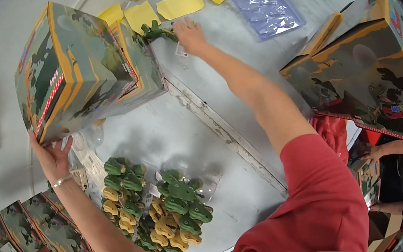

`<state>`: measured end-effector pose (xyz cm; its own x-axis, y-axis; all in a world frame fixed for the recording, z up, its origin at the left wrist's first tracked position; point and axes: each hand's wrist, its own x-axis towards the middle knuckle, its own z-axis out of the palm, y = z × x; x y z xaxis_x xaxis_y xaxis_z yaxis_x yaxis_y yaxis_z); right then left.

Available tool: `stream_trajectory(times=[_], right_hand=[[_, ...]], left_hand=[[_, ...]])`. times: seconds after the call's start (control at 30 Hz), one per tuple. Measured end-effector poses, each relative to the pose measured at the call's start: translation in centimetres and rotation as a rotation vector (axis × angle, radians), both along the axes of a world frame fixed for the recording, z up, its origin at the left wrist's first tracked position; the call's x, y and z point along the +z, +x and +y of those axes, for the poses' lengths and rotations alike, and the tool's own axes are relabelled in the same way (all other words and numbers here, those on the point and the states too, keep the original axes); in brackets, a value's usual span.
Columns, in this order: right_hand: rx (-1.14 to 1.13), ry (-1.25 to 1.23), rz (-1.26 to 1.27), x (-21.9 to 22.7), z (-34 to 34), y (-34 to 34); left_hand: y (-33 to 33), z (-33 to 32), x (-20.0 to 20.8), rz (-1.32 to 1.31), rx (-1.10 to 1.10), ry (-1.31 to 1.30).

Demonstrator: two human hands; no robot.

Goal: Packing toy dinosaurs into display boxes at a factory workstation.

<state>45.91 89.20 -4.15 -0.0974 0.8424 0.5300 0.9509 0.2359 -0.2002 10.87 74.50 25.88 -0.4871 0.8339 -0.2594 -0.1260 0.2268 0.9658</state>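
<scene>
My left hand [54, 159], a band at its wrist, grips the lower near corner of a dinosaur-printed cardboard box [85, 65] at the left, which stands tilted on the table. Farther off, just right of that box, my right hand [189, 35] closes on one end of a green toy dinosaur [159, 32]. A small white tag [181, 50] hangs below those fingers. Closer to me lie two clusters of toy dinosaurs, green ones [179, 191] and tan ones [164, 227], with tags among them.
Yellow sheets [180, 5] and a clear plastic blister tray [267, 9] lie at the back. Another printed box [359, 68] stands at the right, near a co-worker's arm [397, 148]. More printed boxes [50, 227] sit lower left. A seam [222, 128] crosses the table.
</scene>
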Motion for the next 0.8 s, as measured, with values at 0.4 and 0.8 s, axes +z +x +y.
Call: stream_trajectory(times=[0.4, 0.8], right_hand=[[-0.321, -0.241, 0.055, 2.2, -6.1, 8.3], [-0.341, -0.547, 0.223, 2.2, -7.8, 13.3]], left_hand=[[-0.1, -0.1, -0.5, -0.077, 0.111, 0.099], [3.4, -13.4, -0.2, 0.471, -0.024, 0.174]])
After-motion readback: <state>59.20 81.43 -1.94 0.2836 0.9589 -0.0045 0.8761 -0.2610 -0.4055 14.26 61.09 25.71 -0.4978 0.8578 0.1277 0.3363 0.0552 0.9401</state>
